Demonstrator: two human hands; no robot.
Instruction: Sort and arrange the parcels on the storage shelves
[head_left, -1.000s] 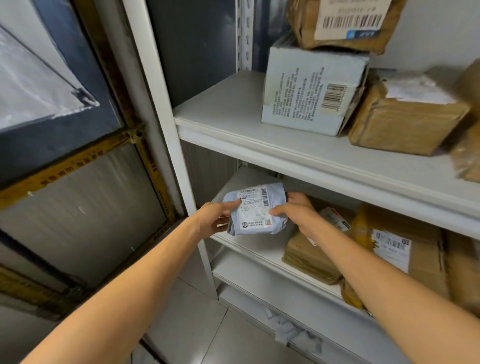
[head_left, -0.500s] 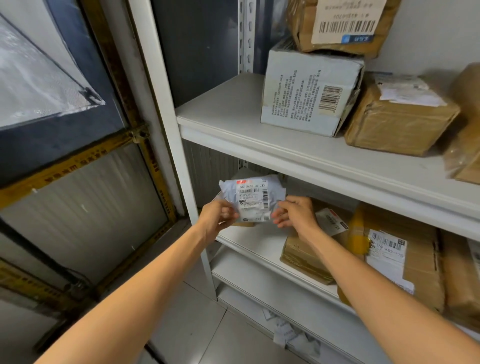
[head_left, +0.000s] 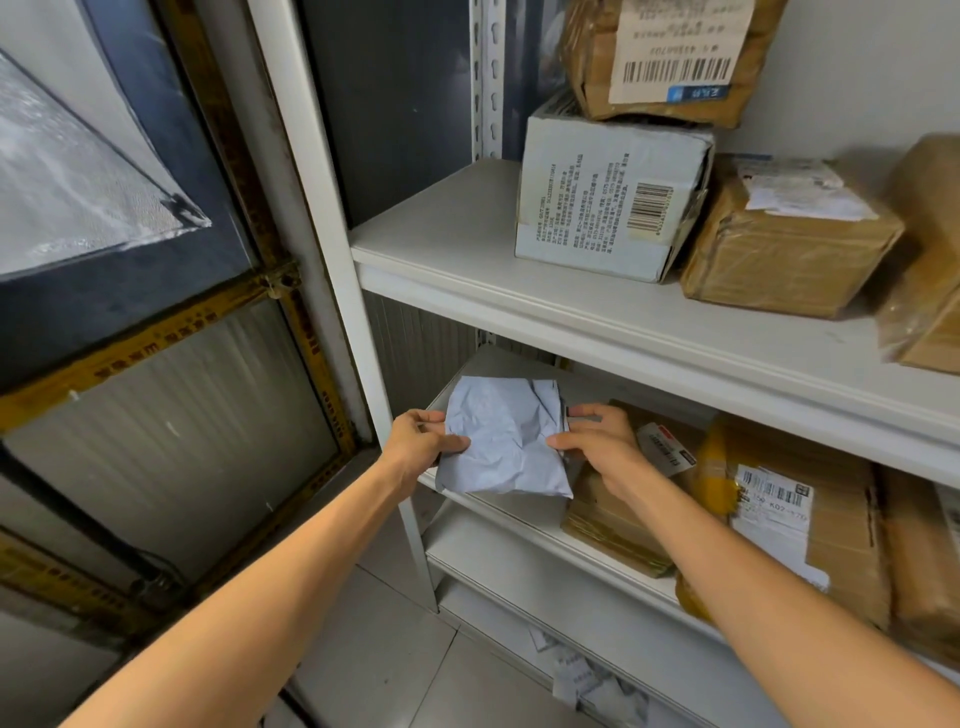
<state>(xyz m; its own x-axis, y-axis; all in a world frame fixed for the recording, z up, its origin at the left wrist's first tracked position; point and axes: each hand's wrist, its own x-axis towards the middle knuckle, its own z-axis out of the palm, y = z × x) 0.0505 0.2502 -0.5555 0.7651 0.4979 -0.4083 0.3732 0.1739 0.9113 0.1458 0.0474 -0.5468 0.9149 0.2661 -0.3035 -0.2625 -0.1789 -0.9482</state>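
A small grey-white plastic mailer (head_left: 504, 441) is held between both hands at the left end of the lower shelf (head_left: 498, 525), its plain crumpled side facing me. My left hand (head_left: 423, 444) pinches its left edge. My right hand (head_left: 597, 441) grips its right edge with thumb and fingers. The label is out of sight.
Brown cardboard parcels (head_left: 618, 525) (head_left: 800, 525) fill the lower shelf right of the mailer. On the upper shelf (head_left: 441, 244) stand a white printed box (head_left: 608, 202), a brown parcel (head_left: 665, 57) on top of it, and taped brown boxes (head_left: 784, 249). Paper slips lie on the floor below.
Both hands have turned the mailer over: its label faced me before, and now the blank back shows. It stays at the left end of the lower shelf.
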